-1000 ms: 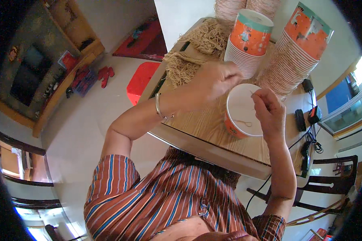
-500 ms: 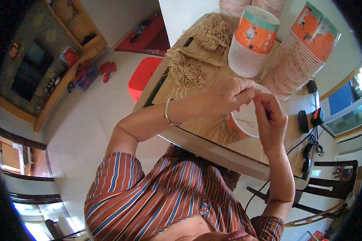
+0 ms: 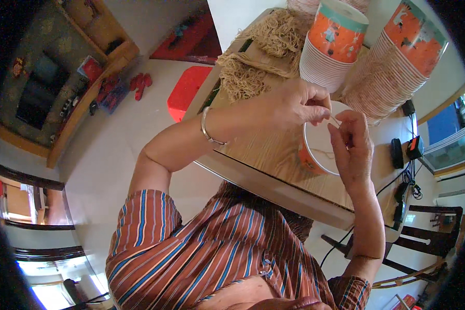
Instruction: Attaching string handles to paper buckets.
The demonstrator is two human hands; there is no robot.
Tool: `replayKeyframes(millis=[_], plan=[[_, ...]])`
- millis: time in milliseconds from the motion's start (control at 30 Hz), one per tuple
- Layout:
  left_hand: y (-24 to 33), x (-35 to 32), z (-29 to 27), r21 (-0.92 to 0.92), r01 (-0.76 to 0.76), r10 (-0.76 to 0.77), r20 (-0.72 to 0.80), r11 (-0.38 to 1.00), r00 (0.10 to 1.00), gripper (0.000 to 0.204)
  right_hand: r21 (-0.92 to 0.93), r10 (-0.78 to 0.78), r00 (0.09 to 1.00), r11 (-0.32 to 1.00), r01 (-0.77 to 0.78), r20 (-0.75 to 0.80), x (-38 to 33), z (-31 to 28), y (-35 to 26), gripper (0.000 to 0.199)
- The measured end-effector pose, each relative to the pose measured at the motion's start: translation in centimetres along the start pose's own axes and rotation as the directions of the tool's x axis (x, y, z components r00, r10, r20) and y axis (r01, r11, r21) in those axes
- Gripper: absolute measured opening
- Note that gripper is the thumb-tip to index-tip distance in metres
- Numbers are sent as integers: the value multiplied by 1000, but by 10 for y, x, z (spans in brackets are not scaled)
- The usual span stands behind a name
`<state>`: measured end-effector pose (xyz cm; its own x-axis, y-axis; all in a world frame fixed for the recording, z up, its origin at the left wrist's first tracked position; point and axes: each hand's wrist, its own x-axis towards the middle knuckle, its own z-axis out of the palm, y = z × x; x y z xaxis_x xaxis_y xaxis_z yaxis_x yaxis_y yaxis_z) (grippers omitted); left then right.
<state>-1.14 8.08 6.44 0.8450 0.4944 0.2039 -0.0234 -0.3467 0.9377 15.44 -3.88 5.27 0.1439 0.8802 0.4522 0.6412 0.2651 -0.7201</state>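
Observation:
Over an orange paper tub point(image 3: 308, 156) with a white inside, my left hand point(image 3: 307, 105) and my right hand point(image 3: 353, 146) face each other, nearly touching. Both pinch a short, thin piece of string point(image 3: 335, 120) that shows between their fingertips. A strand of tan string point(image 3: 323, 153) lies across the white inside of the tub, partly hidden by my right hand. Beyond my left forearm rests a bundle of loose tan strings point(image 3: 240, 81), with another heap of strings point(image 3: 281, 33) behind it.
A stack of paper tubs point(image 3: 328, 57) stands behind my hands, and a taller stack point(image 3: 385, 80) leans at the right. Black adapters point(image 3: 414, 148) and cables lie along the table's point(image 3: 263, 155) right edge. A red stool point(image 3: 187, 90) stands left; a dark chair point(image 3: 429, 232), right.
My hands have drawn slightly apart, and the string now shows between their fingertips. The view has shifted a little.

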Motion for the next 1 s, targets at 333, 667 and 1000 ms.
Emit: replayKeyframes(millis=[333,667,1000], plan=[[-11,10,-8,-95,64,-53,110,993,992,12,-116,-214,977,970,213,12,4,-3,4,7],[-10,16,4,416,-92,91,23,905,996,12,-198,-158,985,966,168,62,4,-6,19,6],[-17,25,16,539,-205,209,53,817,976,13,-276,-307,950,910,310,55,2,-16,30,15]])
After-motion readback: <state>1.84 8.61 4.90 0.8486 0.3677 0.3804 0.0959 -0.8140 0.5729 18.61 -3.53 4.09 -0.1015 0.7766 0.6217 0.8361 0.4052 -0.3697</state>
